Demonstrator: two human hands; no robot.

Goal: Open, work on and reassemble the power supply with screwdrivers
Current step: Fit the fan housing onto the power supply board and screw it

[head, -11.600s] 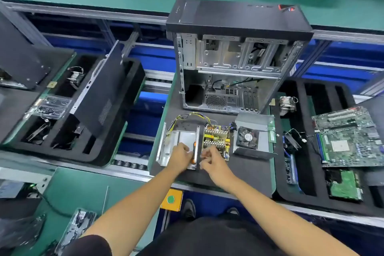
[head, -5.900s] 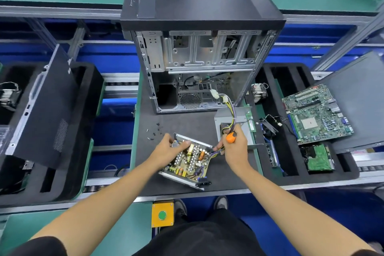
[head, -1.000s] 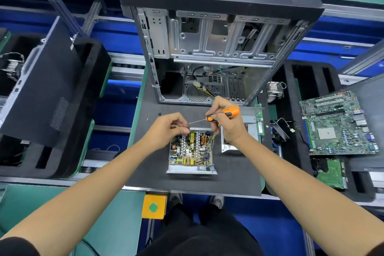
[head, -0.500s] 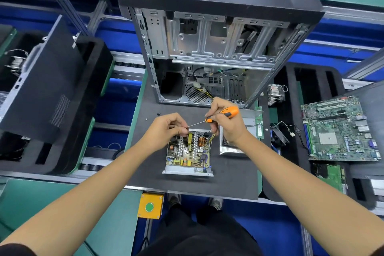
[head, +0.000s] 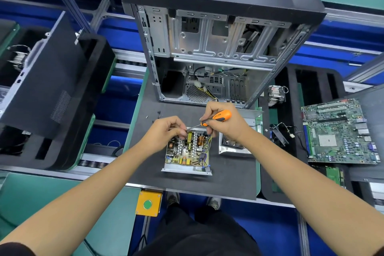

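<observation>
Head view: assembly-line bench, dark foam mat (head: 193,183) over a green pallet, blue conveyor frame behind and to the sides. An open computer case (head: 216,33) stands upright at the far edge of the mat, side panel off, metal bays exposed; its top is cut off by the frame edge. The power supply (head: 188,151) lies flat on the mat near the middle, cover off, circuit board with coils and capacitors facing up, its near metal lip toward the person. Its far edge is hidden under both hands. Left hand (head: 164,131) sits at the far left corner of the power supply, fingers curled with tips pinched together at the end of the screwdriver shaft; whatever is pinched there is too small to make out. Right hand (head: 224,124) grips the orange-handled screwdriver (head: 217,117), fingers wrapped round the handle, shaft angled left and down toward the left fingertips above the board's far edge. The tip itself is covered by the left fingers. A metal cover (head: 234,147) lies just right of the power supply, largely hidden beneath the right wrist. A few small dark screws (head: 159,112) lie on the mat left of the hands. To the right, a green motherboard (head: 338,131) rests on a black foam tray (head: 291,172). To the left, a black side panel (head: 45,81) leans in another foam tray. A yellow box with a green button (head: 148,204) is mounted at the bench's near edge.
</observation>
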